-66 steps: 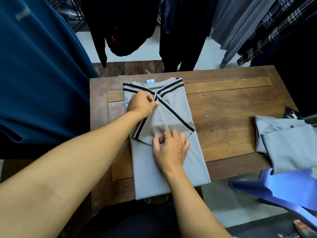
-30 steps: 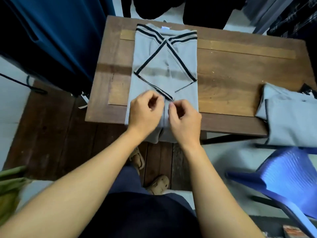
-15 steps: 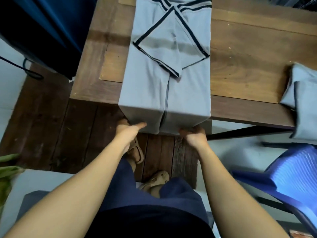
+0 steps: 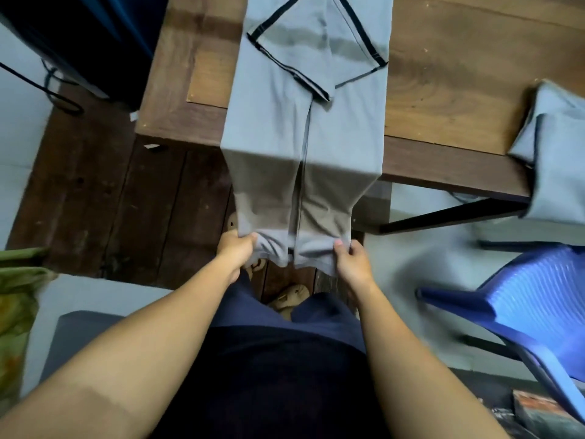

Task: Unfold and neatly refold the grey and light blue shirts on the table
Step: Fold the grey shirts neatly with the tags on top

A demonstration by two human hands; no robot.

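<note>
The grey shirt point(image 4: 285, 122) with black-striped sleeves lies lengthwise on the wooden table point(image 4: 443, 90), both sides folded in to the middle. Its lower part hangs over the near table edge. My left hand point(image 4: 235, 248) pinches the left corner of the hem and my right hand point(image 4: 349, 258) pinches the right corner, both below table level, pulling the hem toward me. The light blue shirt point(image 4: 557, 147) sits folded on the table's right end, partly drooping over the edge.
A blue plastic chair point(image 4: 522, 312) stands to my right. Dark blue garments point(image 4: 95, 33) hang at the upper left. My legs and sandalled feet point(image 4: 291, 296) are below the hem on a dark wooden floor. Green cloth point(image 4: 19, 289) lies at the far left.
My hands slid from the shirt's middle down to the hem and gripped its two corners. The hanging part is now drawn out longer toward me. The view tilted further downward.
</note>
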